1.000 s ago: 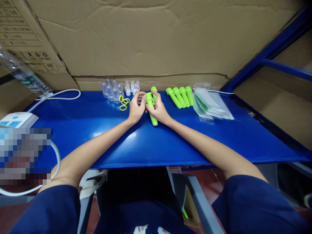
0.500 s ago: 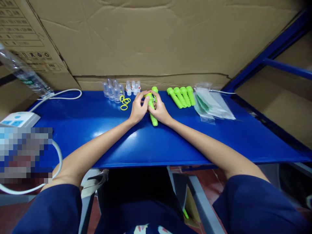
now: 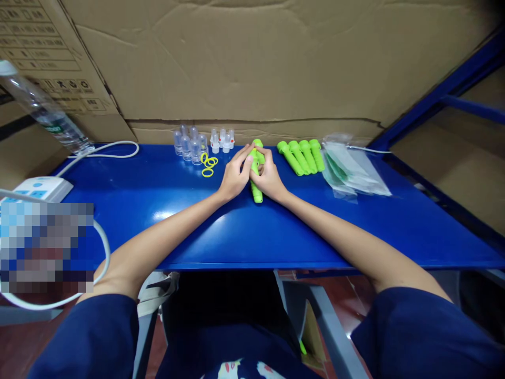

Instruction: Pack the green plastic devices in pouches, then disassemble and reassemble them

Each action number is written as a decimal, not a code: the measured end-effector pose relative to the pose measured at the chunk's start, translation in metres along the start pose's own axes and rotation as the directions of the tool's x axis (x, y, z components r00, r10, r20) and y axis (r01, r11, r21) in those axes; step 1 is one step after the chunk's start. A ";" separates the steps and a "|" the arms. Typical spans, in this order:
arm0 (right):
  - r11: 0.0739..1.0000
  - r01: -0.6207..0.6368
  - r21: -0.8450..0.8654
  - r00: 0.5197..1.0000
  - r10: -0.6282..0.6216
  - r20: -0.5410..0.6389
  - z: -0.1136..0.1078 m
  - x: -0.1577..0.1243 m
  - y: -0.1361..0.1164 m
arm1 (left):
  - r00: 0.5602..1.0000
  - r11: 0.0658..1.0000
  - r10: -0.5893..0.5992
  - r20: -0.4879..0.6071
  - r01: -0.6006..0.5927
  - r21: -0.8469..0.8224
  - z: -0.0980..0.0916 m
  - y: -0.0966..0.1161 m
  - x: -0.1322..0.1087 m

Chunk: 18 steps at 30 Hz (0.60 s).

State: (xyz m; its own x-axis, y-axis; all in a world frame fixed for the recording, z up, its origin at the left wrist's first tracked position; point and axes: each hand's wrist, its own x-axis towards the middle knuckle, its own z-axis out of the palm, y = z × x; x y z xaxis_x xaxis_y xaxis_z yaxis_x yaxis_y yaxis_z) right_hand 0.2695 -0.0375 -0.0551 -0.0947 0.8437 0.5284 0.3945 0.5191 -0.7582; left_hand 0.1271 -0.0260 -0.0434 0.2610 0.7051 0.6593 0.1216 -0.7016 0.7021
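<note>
Both hands meet over a bright green plastic tube (image 3: 256, 192) lying on the blue table (image 3: 165, 221). My left hand (image 3: 235, 176) presses its fingers on the tube's upper part from the left. My right hand (image 3: 270, 178) wraps round it from the right. Only the tube's near end and a bit of its top show between the hands. A second green tube (image 3: 258, 143) peeks out just behind my fingers. Yellow rings (image 3: 209, 163) lie a little left of my left hand.
Several green tubes (image 3: 302, 155) lie in a row to the right, beside a stack of clear plastic bags (image 3: 355, 171). Small clear vials (image 3: 189, 143) and white caps (image 3: 221, 140) stand at the back. A white device (image 3: 39, 188) with a cable and a plastic bottle (image 3: 43, 113) are far left. Cardboard walls the back.
My hands have closed tighter over the green tube, covering more of its top. The view has shifted slightly, so everything sits a little further right.
</note>
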 end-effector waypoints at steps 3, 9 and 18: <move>1.000 -0.014 0.020 1.000 0.015 -0.015 0.001 0.000 -0.003 | 1.000 1.000 -0.017 -0.008 0.017 0.003 0.000 0.000 -0.001; 0.997 -0.046 0.054 0.999 0.047 -0.007 0.003 -0.001 -0.002 | 0.999 1.000 -0.030 -0.022 0.030 0.000 0.000 0.001 0.000; 0.993 -0.070 0.091 0.997 0.066 0.038 0.003 -0.001 -0.003 | 0.998 0.999 -0.042 -0.038 0.041 -0.019 -0.001 -0.001 0.000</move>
State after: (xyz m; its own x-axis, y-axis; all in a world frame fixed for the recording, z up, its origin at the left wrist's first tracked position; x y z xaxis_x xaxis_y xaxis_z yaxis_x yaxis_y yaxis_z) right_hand 0.2653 -0.0395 -0.0546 -0.1029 0.8809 0.4619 0.3154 0.4693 -0.8248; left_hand 0.1263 -0.0250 -0.0434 0.2191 0.7373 0.6391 0.1139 -0.6698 0.7337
